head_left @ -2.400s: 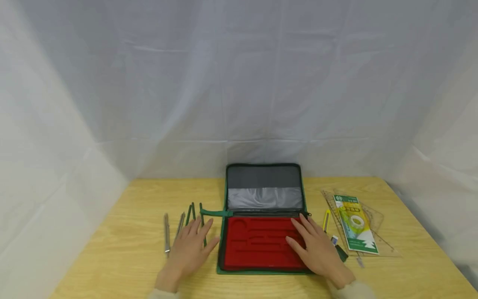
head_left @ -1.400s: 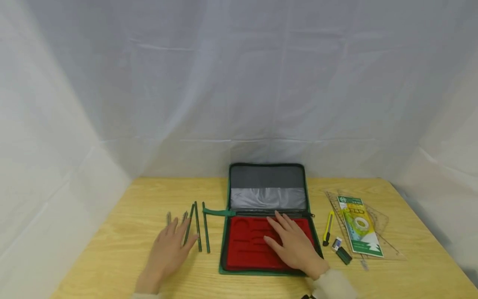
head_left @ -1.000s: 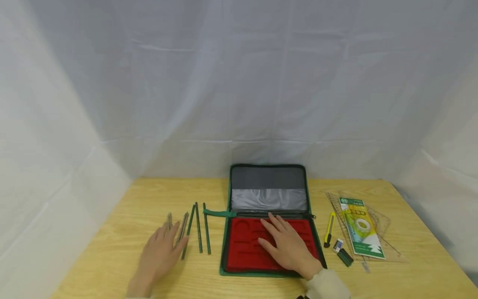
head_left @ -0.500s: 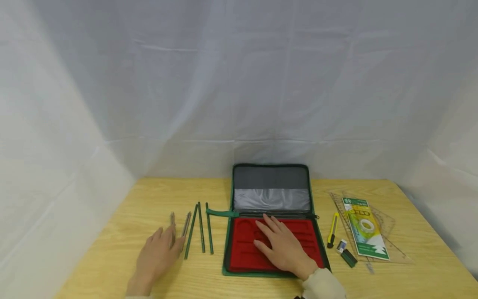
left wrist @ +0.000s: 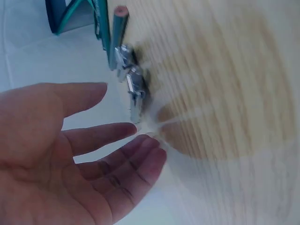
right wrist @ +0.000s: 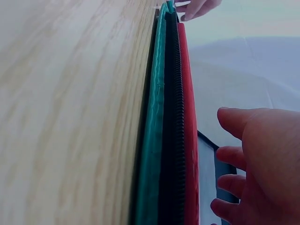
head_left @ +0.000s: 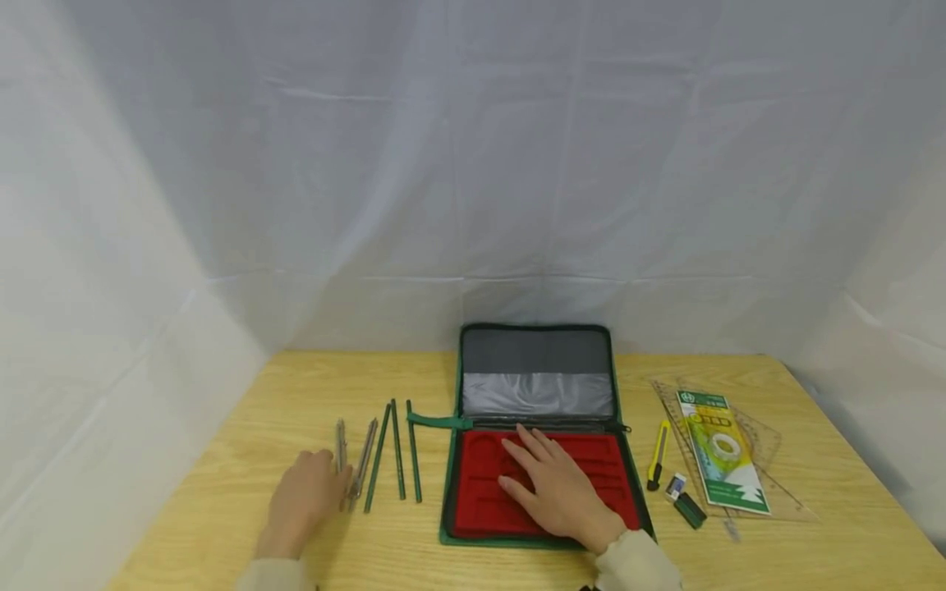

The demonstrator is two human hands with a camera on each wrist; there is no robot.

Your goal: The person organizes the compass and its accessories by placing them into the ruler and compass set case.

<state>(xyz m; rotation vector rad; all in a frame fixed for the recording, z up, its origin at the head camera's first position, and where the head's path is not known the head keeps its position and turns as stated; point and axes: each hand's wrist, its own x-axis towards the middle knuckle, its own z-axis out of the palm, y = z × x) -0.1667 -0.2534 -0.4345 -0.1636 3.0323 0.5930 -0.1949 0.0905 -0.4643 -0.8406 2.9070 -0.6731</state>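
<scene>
My left hand (head_left: 305,501) is bent at the fingers beside two slim silver compasses, the left one (head_left: 341,439) and the right one (head_left: 365,460). In the left wrist view, its thumb and fingers (left wrist: 140,164) stand apart with nothing held, and the index fingertip is close to the end of a compass (left wrist: 136,83); contact cannot be told. My right hand (head_left: 560,492) spreads over the red moulded insert (head_left: 484,513) of an unzipped green case (head_left: 451,538). In the right wrist view, the right hand (right wrist: 267,164) appears slightly above the insert, its fingers loosely extended.
Several green pencils, one of them a middle pencil (head_left: 398,451), lie left of the case. To its right are a yellow utility knife (head_left: 658,455), an eraser (head_left: 676,486), a small dark green block (head_left: 691,510), and a tape-pictured packet (head_left: 713,447) over clear set squares (head_left: 787,502).
My left hand has moved left from the pencils to the compasses, and its fingers have bent. My right hand has shifted left over the red insert. The view has shifted slightly.
</scene>
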